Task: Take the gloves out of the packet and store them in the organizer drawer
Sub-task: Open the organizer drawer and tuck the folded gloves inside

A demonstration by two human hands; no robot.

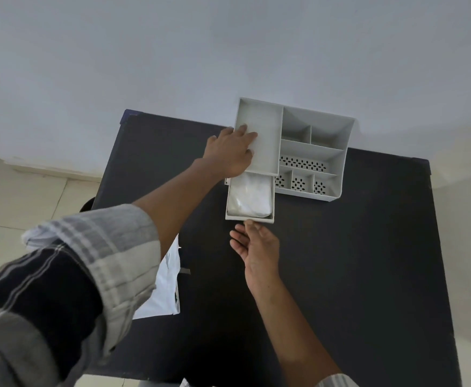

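Reaching forward from the bottom of the view, two bare forearms stretch over a black rectangular table top; the left one comes out of a rolled grey and black checked sleeve. Partly hidden under that sleeve lies a flat white plastic packet, resting on the near left part of the table.

Beyond it, the right hand is held palm up with fingers loosely spread and curled, gripping nothing; its fingertips touch or sit just under the front lip of the pale grey pulled-out plastic drawer, though whether they press on it cannot be told. Inside the drawer lies a bundle of white translucent gloves, filling most of the tray.

Farther on, the left hand lies flat and open on the top left edge of the pale grey plastic desk organizer, fingers spread over the rim into its large left compartment, thumb on the outer side; it presses down rather than clasping anything. The drawer slides out from beneath this compartment. To the right, the organizer has several smaller open compartments, the nearer ones with perforated bottoms. Its far side stands against a plain pale wall.
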